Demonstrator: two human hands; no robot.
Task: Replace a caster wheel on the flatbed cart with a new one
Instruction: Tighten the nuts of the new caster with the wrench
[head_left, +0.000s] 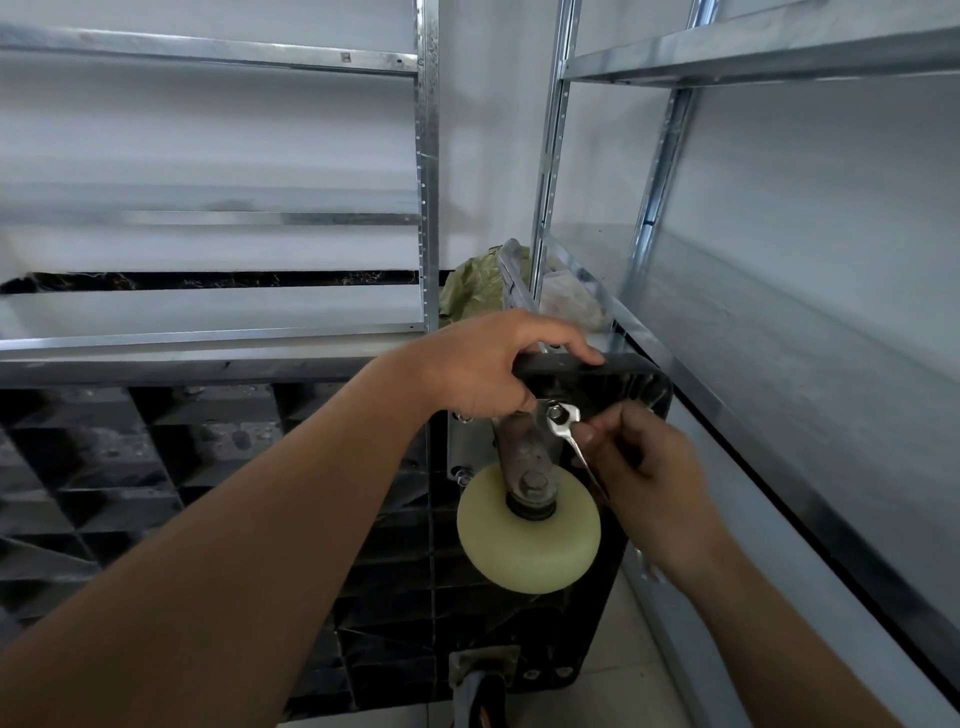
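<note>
Overhead, the cart (218, 467) stands on edge between metal shelves (426, 208), its cream wheel (530, 540) facing the camera. Left hand (483, 364) curls over the cart's top edge; right hand (644, 467) pinches a wrench (566, 426) set on a bolt (556, 413) above the wheel.

Caster wheel (527, 540): smooth cream plastic, slight sheen. Wheel fork (519, 457): dull, grimy metal. Cart underside (156, 467): ribbed black plastic, dusty. Wrench (571, 441): bright polished metal. Shelving (428, 156): galvanized steel.
</note>
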